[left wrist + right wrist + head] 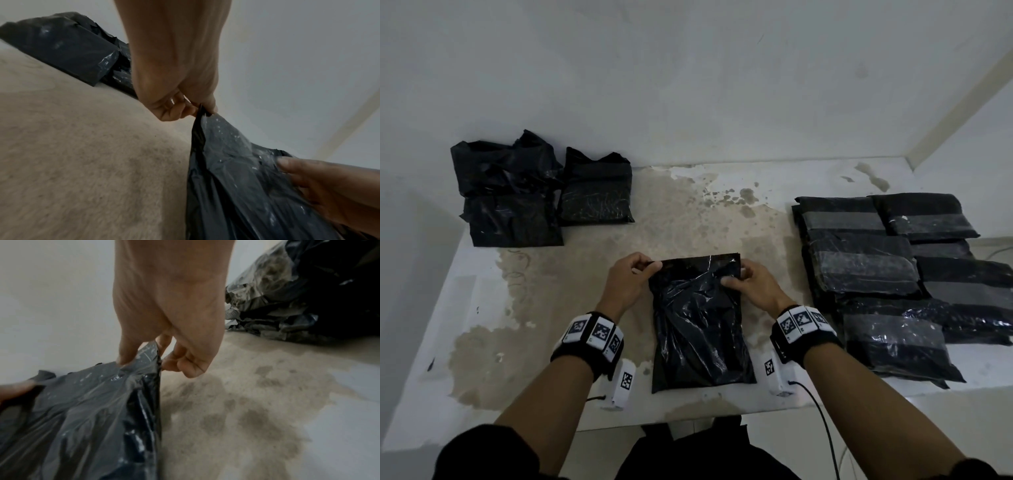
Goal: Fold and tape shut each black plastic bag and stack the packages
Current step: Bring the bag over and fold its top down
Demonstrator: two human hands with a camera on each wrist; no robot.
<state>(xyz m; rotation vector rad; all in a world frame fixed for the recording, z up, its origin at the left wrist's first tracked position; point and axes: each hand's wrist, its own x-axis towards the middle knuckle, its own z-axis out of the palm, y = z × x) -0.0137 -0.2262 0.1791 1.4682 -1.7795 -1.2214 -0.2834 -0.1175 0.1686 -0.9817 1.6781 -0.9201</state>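
A black plastic bag (697, 329) lies lengthwise on the table in front of me, its open top end lifted. My left hand (631, 277) pinches the bag's top left corner (202, 112) between thumb and fingers. My right hand (748, 281) pinches the top right corner (151, 352), thumb lying on the bag's upper face. The bag's glossy film (82, 410) is wrinkled between the two hands. No tape is in view.
Unsealed black bags (517, 192) sit piled at the far left of the table (592, 308). Several taped black packages (887, 274) lie in overlapping rows on the right. A white wall (688, 85) stands behind the table. A cable (822, 421) hangs off the near edge.
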